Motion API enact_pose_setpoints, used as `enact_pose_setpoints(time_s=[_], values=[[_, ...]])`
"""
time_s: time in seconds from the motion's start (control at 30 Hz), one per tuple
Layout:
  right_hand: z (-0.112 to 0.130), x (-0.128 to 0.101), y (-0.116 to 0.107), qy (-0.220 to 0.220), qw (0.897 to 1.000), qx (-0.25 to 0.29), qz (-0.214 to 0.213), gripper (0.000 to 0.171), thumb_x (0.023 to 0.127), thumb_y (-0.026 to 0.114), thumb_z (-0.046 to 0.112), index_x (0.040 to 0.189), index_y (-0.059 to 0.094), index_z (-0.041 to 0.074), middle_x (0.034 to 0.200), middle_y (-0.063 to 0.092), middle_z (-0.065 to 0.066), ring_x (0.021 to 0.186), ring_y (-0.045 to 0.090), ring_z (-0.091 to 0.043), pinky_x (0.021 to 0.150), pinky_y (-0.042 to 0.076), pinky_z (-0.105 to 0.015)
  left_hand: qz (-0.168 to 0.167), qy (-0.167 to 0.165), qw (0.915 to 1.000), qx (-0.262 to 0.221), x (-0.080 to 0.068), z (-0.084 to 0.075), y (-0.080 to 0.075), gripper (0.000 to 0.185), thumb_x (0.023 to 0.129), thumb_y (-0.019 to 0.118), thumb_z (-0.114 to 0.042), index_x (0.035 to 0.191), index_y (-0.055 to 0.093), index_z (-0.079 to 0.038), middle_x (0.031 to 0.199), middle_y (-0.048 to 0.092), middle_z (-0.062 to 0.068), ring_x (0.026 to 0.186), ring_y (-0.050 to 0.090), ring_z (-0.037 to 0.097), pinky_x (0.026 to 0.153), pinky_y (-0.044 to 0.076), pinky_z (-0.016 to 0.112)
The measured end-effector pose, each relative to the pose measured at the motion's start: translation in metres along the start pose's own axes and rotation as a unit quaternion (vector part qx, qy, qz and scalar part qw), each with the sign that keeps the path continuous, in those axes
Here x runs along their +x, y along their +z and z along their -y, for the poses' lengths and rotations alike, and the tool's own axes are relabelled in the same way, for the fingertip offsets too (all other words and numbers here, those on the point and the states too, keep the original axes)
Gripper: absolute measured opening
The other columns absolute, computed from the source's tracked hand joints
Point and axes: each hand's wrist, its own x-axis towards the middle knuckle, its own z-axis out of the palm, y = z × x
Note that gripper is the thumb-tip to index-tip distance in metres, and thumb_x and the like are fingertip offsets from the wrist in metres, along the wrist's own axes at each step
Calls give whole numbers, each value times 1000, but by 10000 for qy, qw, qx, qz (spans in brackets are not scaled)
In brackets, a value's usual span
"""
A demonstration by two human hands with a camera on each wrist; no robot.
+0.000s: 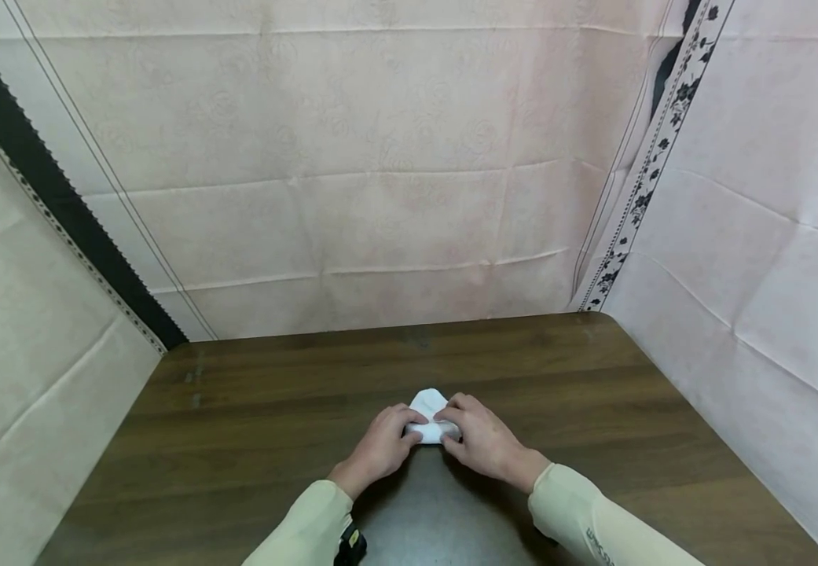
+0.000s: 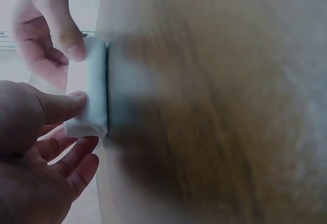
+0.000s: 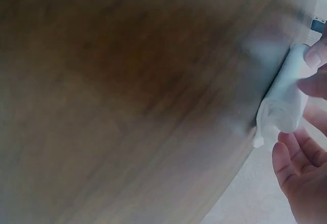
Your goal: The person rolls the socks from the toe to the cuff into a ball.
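Note:
A small white cloth roll lies on the dark wooden table, near its middle. My left hand pinches its left end and my right hand pinches its right end; the fingertips of both nearly meet over it. In the left wrist view the left thumb presses the side of the cloth roll, with curled fingers beneath, and the right hand's fingers hold the far end. In the right wrist view the cloth roll sits at the right edge, with right-hand fingers beside it.
Pale pink cloth sheets wall in the table at the back and both sides. A black patterned strip runs down the right corner and a black band down the left. Bare wood surrounds the hands.

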Motion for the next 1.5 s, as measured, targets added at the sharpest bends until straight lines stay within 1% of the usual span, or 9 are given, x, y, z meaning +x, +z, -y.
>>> enact_pose_setpoints(time_s=[0.13, 0.37, 0.57, 0.7, 0.87, 1.0, 1.13, 1.3, 1.5], values=[[1, 0, 0, -25, 10000, 6, -12, 29, 85, 82, 20, 110, 69, 14, 107, 57, 0, 93, 55, -15, 81, 52, -34, 82, -35, 9999, 49, 1, 0, -2, 17, 96, 68, -8, 112, 74, -7, 108, 66, 3, 104, 58, 23, 92, 48, 45], [-2, 0, 3, -161, 9999, -12, 4, 30, 85, 82, 18, 110, 68, 13, 106, 59, -1, 92, 56, -16, 81, 53, -36, 124, 22, 9999, 81, 1, -1, -3, 18, 97, 66, -7, 113, 74, -6, 104, 65, 4, 100, 58, 22, 88, 49, 44], [-5, 0, 3, -539, 9985, -68, -61, 24, 88, 78, 14, 111, 72, 11, 105, 63, -2, 94, 59, -18, 82, 52, -37, -209, 161, 9996, 59, 2, -2, -2, 17, 91, 73, -6, 108, 74, -7, 103, 65, 5, 98, 58, 23, 87, 48, 41], [-5, 1, 1, -500, 9987, 17, -11, 23, 91, 75, 11, 114, 73, 10, 106, 63, -2, 95, 59, -17, 83, 52, -37, -370, 330, 9988, 19, 3, -4, -2, 22, 85, 78, -5, 106, 72, -10, 105, 62, 4, 98, 55, 23, 84, 48, 39], [-4, 1, 0, -330, 9992, 111, 179, 23, 94, 71, 10, 116, 73, 11, 105, 63, -1, 94, 59, -16, 83, 53, -38, -242, 285, 9993, 69, 1, -5, 0, 26, 83, 81, -5, 104, 69, -13, 107, 61, 2, 100, 53, 22, 85, 48, 39], [-3, 0, 1, -391, 9991, 23, 182, 22, 95, 69, 9, 116, 73, 11, 102, 63, -1, 92, 59, -17, 82, 52, -38, -241, 308, 9992, 108, 0, -4, 2, 26, 83, 80, -3, 105, 69, -11, 106, 62, 2, 100, 53, 23, 86, 47, 40], [-3, 0, 3, -467, 9988, -125, 123, 22, 96, 67, 8, 117, 72, 11, 100, 62, -1, 91, 60, -18, 81, 51, -37, -240, 352, 9990, 139, 0, -3, 2, 21, 87, 76, -3, 106, 70, -10, 106, 64, 3, 102, 55, 24, 89, 47, 41], [-4, 0, 3, -432, 9990, -92, 90, 22, 96, 68, 10, 117, 70, 10, 101, 63, -2, 92, 60, -18, 82, 52, -38, -82, 284, 9995, 144, 1, -2, 0, 17, 93, 70, -4, 109, 71, -9, 107, 65, 3, 104, 56, 24, 91, 47, 44], [-4, 0, 0, -198, 9998, 43, 92, 24, 93, 74, 16, 115, 69, 12, 105, 61, 0, 91, 57, -14, 80, 52, -36, 116, 223, 9993, 264, 3, -3, -2, 17, 96, 66, -6, 112, 73, -9, 106, 64, 2, 99, 56, 20, 86, 49, 40]])
